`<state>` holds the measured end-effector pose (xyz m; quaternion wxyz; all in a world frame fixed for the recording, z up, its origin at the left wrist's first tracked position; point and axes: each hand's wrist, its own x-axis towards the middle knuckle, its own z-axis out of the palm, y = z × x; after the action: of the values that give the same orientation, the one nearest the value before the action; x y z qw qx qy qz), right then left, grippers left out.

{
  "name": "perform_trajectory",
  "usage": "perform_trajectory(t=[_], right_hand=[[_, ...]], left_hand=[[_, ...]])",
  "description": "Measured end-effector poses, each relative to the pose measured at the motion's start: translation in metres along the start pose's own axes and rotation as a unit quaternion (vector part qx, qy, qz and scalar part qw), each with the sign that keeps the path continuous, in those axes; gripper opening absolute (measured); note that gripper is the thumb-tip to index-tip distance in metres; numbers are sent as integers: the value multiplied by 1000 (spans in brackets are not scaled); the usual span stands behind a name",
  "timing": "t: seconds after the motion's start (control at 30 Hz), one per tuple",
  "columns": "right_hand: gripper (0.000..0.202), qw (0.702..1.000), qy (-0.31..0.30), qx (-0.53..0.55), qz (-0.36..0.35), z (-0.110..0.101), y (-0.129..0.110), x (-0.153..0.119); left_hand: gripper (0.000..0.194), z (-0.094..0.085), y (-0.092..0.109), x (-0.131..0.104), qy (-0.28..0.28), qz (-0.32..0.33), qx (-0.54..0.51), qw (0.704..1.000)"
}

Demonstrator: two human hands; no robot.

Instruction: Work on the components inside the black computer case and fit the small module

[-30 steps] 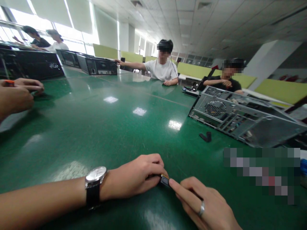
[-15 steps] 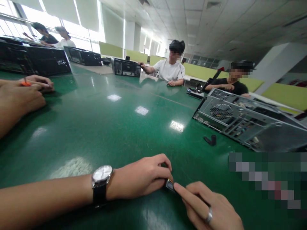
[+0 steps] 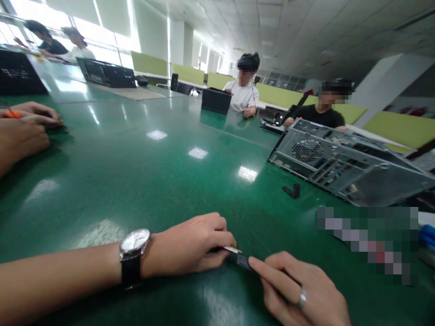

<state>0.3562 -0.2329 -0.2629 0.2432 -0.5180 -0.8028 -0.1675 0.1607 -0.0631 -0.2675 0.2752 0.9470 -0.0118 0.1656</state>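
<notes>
My left hand [image 3: 199, 244], with a watch [image 3: 135, 241] on its wrist, pinches a thin, pale strip with a gold-coloured edge [image 3: 233, 249] in closed fingers. Facing it, my right hand [image 3: 302, 287] wears a ring and grips a small dark rectangular piece [image 3: 244, 261] between thumb and index finger. Strip and dark piece lie close together, just above the green table [image 3: 163, 181]; I cannot tell whether they touch. Most of the strip is hidden by my left fingers.
An open computer case [image 3: 356, 167] lies at the right, with a black bent part [image 3: 292, 190] before it. Another person's hands [image 3: 27, 127] are at the left. Two co-workers sit across, one at a black case [image 3: 216, 100]. A blurred-out item [image 3: 370, 244] lies right.
My hands have drawn slightly apart, and more of the pale strip shows beside the dark piece. Across the table, the co-worker's case has been turned. The view has shifted a little.
</notes>
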Motion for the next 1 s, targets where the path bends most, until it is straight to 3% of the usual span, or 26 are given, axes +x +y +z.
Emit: perform_trajectory(t=[0.67,0.83,1.0], right_hand=[[25,1000,-15,-1,-17,1,0,0],[27,999,-34,6,-11,2,0,-4],[25,1000,-15,-9,-21,1,-1,2]], left_hand=[[17,-3,4,-1,-21,31,96,995],[16,-4,3,0,-32,49,84,995],[18,-2,1,0,-51,61,87,993]])
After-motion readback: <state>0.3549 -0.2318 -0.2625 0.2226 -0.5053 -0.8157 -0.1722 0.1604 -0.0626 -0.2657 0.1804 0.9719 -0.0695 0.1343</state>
